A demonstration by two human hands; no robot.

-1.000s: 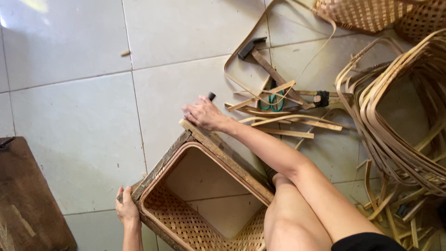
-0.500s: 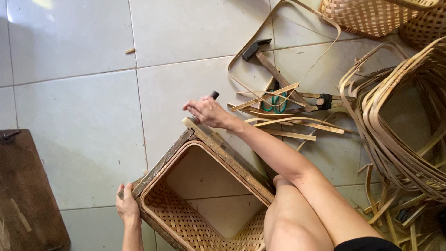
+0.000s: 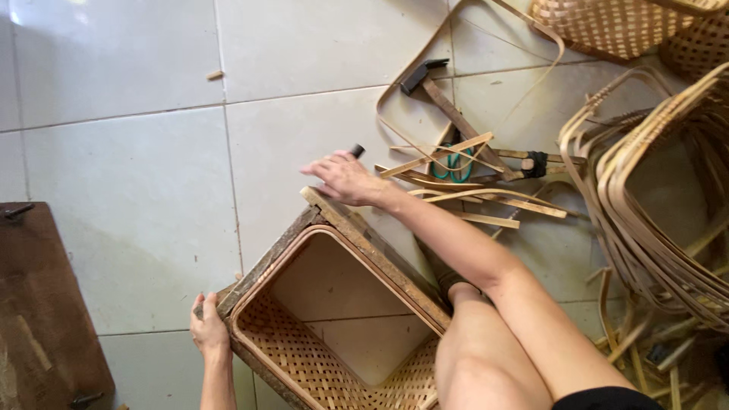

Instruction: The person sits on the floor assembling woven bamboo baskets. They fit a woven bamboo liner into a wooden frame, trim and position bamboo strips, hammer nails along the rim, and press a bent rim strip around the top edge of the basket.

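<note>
Left hand (image 3: 209, 330) clamped on near-left corner of square basket frame (image 3: 334, 304), resting on floor tiles (image 3: 114, 152). Right hand (image 3: 345, 178) at far corner, curled round small dark tool (image 3: 357, 150), maybe — partly hidden. Frame stiff, light; woven wall springy. Best held at rim corners.

Beneath our left hand (image 3: 209, 332) we see rough, weathered wood framing a matt woven-cane basket (image 3: 334, 357); beyond our right hand (image 3: 345, 178) lie glossy tiles (image 3: 137, 190).
</note>
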